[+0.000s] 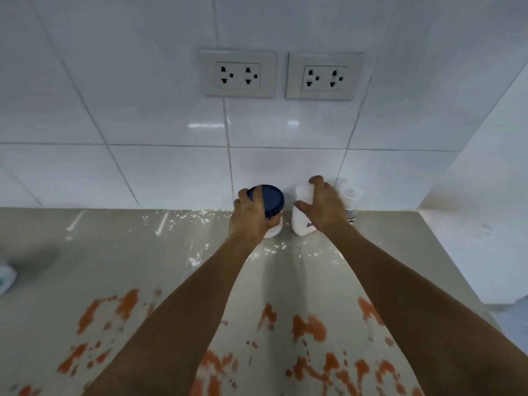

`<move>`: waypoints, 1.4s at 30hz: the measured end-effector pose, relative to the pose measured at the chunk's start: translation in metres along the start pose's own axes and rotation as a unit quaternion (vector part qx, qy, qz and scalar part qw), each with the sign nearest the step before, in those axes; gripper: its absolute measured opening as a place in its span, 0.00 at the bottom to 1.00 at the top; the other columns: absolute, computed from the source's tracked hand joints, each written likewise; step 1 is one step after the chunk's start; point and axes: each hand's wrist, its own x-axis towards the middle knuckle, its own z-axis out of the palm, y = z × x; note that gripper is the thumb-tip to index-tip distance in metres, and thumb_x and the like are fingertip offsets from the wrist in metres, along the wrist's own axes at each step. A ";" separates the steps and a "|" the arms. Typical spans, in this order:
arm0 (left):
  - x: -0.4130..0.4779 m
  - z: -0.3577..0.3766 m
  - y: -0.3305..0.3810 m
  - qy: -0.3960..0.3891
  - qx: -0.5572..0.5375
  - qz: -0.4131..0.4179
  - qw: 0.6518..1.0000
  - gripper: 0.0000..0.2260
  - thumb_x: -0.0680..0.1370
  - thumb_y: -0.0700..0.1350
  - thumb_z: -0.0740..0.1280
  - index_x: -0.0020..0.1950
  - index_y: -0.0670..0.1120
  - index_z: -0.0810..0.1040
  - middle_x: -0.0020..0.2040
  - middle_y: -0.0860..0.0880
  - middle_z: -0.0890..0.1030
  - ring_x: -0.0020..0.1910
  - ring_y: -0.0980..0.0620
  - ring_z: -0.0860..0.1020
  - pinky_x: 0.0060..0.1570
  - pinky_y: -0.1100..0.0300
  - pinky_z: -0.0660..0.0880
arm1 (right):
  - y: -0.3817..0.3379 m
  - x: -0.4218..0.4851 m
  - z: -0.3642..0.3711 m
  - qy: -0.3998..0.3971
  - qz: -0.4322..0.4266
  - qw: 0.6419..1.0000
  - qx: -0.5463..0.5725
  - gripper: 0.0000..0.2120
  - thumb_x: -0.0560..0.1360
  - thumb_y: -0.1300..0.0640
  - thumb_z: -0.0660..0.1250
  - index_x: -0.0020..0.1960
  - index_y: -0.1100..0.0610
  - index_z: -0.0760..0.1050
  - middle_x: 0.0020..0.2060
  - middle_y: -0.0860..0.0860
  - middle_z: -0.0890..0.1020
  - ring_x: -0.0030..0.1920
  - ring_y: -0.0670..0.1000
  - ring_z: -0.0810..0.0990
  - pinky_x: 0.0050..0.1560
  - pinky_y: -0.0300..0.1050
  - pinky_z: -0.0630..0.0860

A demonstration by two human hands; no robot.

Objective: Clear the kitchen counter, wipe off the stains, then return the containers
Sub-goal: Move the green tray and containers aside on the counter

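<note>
Jar (271,200), blue-lidded, sits in left hand (250,217); white bottle (300,222) in right hand (324,207).

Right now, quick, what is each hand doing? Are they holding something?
Left hand: closed, gripping the blue-lidded jar.
Right hand: closed, gripping the white jar.

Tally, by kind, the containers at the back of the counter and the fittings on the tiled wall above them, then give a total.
Blue-lidded jar: 1
White containers: 2
Double wall sockets: 2
Total: 5
</note>
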 end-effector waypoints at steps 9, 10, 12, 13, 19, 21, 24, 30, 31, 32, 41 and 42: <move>-0.037 -0.103 -0.089 0.083 0.021 -0.088 0.993 0.36 0.70 0.58 0.70 0.72 0.48 0.60 0.66 0.43 0.64 0.60 0.43 0.69 0.49 0.51 0.75 | -0.095 -0.038 0.006 0.042 -0.064 0.995 0.057 0.28 0.70 0.46 0.71 0.66 0.51 0.66 0.60 0.55 0.75 0.58 0.58 0.74 0.54 0.51 0.71; -0.048 -0.119 -0.109 0.097 0.028 -0.103 0.989 0.35 0.70 0.58 0.70 0.72 0.48 0.60 0.65 0.43 0.64 0.60 0.44 0.69 0.49 0.51 0.75 | -0.120 -0.046 0.015 0.034 -0.085 0.994 0.066 0.28 0.70 0.46 0.71 0.66 0.51 0.66 0.60 0.55 0.75 0.58 0.58 0.75 0.54 0.51 0.71; -0.062 -0.138 -0.132 0.111 0.040 -0.121 0.986 0.35 0.70 0.58 0.70 0.72 0.48 0.60 0.64 0.44 0.65 0.59 0.44 0.70 0.48 0.52 0.74 | -0.150 -0.055 0.026 0.025 -0.104 0.991 0.080 0.28 0.70 0.46 0.71 0.66 0.52 0.67 0.60 0.55 0.76 0.57 0.58 0.75 0.53 0.51 0.72; -0.070 -0.148 -0.147 0.112 0.049 -0.135 0.983 0.35 0.70 0.59 0.69 0.72 0.48 0.60 0.64 0.44 0.65 0.59 0.44 0.70 0.48 0.52 0.74 | -0.168 -0.061 0.034 0.018 -0.113 0.990 0.088 0.28 0.70 0.46 0.72 0.66 0.51 0.67 0.59 0.54 0.76 0.57 0.58 0.75 0.53 0.51 0.72; -0.157 -0.225 -0.282 0.160 0.083 -0.225 0.958 0.35 0.69 0.58 0.70 0.71 0.48 0.62 0.65 0.43 0.65 0.61 0.42 0.69 0.46 0.50 0.74 | -0.316 -0.115 0.113 -0.044 -0.200 0.971 0.119 0.28 0.69 0.44 0.71 0.65 0.50 0.68 0.57 0.54 0.77 0.55 0.58 0.76 0.53 0.53 0.75; -0.196 -0.237 -0.320 0.167 0.085 -0.255 0.949 0.36 0.68 0.58 0.71 0.71 0.47 0.62 0.65 0.42 0.66 0.61 0.40 0.70 0.47 0.49 0.75 | -0.355 -0.136 0.142 -0.066 -0.218 0.965 0.129 0.28 0.69 0.44 0.72 0.64 0.50 0.68 0.57 0.54 0.77 0.55 0.57 0.76 0.52 0.52 0.76; -0.249 -0.248 -0.370 0.167 0.096 -0.281 0.940 0.37 0.67 0.60 0.71 0.70 0.47 0.64 0.63 0.41 0.68 0.57 0.40 0.72 0.45 0.48 0.75 | -0.406 -0.169 0.180 -0.096 -0.248 0.956 0.127 0.27 0.69 0.44 0.72 0.64 0.50 0.68 0.57 0.53 0.77 0.54 0.56 0.77 0.51 0.51 0.76; -0.323 -0.262 -0.431 0.174 0.093 -0.296 0.935 0.36 0.61 0.60 0.75 0.63 0.45 0.73 0.54 0.41 0.75 0.48 0.40 0.77 0.36 0.51 0.76 | -0.475 -0.228 0.233 -0.136 -0.305 0.937 0.097 0.25 0.67 0.42 0.71 0.60 0.47 0.69 0.56 0.49 0.78 0.54 0.55 0.77 0.48 0.50 0.77; -0.332 -0.264 -0.436 0.177 0.099 -0.297 0.933 0.36 0.60 0.59 0.75 0.63 0.45 0.74 0.54 0.41 0.75 0.47 0.40 0.77 0.35 0.52 0.76 | -0.482 -0.236 0.239 -0.141 -0.312 0.935 0.095 0.25 0.67 0.43 0.71 0.61 0.48 0.69 0.56 0.49 0.78 0.55 0.55 0.77 0.48 0.51 0.77; -0.340 -0.265 -0.441 0.184 0.105 -0.297 0.931 0.36 0.59 0.59 0.75 0.62 0.45 0.74 0.53 0.42 0.75 0.46 0.41 0.78 0.34 0.52 0.77 | -0.487 -0.244 0.244 -0.145 -0.318 0.932 0.092 0.25 0.67 0.43 0.71 0.61 0.48 0.69 0.56 0.50 0.78 0.56 0.55 0.77 0.49 0.51 0.77; -0.365 -0.273 -0.454 0.204 0.119 -0.298 0.925 0.34 0.58 0.58 0.75 0.60 0.45 0.75 0.51 0.42 0.75 0.45 0.41 0.77 0.33 0.53 0.77 | -0.499 -0.284 0.270 -0.170 -0.363 0.916 0.018 0.28 0.68 0.43 0.71 0.64 0.49 0.68 0.57 0.52 0.77 0.57 0.57 0.76 0.51 0.50 0.75; -0.366 -0.273 -0.455 0.205 0.121 -0.297 0.925 0.34 0.58 0.58 0.75 0.60 0.44 0.75 0.51 0.41 0.75 0.45 0.41 0.77 0.33 0.52 0.77 | -0.498 -0.286 0.271 -0.170 -0.364 0.916 0.014 0.28 0.69 0.43 0.71 0.65 0.50 0.68 0.57 0.52 0.77 0.57 0.57 0.76 0.51 0.50 0.75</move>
